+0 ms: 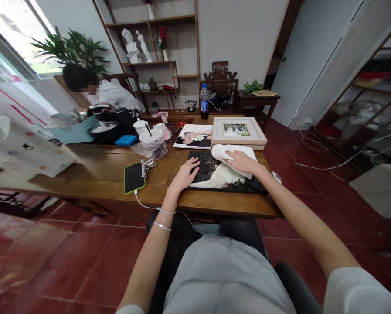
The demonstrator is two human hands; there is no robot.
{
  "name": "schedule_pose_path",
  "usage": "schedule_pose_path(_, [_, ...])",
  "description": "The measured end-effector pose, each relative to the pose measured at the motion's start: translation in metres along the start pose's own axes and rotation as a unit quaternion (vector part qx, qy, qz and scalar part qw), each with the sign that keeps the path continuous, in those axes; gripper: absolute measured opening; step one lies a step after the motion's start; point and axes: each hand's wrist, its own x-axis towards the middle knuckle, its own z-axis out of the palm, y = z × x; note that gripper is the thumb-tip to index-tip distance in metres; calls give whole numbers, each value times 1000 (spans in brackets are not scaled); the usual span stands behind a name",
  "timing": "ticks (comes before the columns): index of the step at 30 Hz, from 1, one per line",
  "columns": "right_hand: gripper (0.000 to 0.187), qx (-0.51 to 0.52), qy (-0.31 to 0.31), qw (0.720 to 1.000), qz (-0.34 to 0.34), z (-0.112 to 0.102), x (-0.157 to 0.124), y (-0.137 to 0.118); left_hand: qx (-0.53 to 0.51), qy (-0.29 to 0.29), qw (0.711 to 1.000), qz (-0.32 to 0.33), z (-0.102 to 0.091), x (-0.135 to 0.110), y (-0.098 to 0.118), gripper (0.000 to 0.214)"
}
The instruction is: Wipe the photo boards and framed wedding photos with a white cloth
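Observation:
A dark photo panel (203,165) with a pale gown in its picture lies flat near the front edge of the wooden table. My left hand (186,173) rests on the panel's left edge, fingers stretched out and holding nothing. Over the panel's right upper part, my right hand (241,162) grips a white cloth (219,152), bunched beneath the fingers and touching the panel. Just behind the cloth sits a light wooden picture frame (260,138) holding a small photo. Left of that frame lies another photo print (195,136).
A phone (134,178) in a green case, with a white cable, lies at left. Behind it stand a lidded cup (150,136) in a plastic bag, a blue box (126,140) and a paper bag (28,144). A bottle (204,102) stands at the back. Another person (117,91) leans over the table's far left.

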Motion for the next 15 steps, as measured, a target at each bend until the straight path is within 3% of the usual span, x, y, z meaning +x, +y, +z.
schedule_pose_path(9, [35,-9,16,1000,-2,3,1,4,-2,0,1000,-10,0,1,0,35])
schedule_pose_path(15, [33,-43,7,999,-8,5,-9,-17,11,6,1000,-2,1,1,0,34])
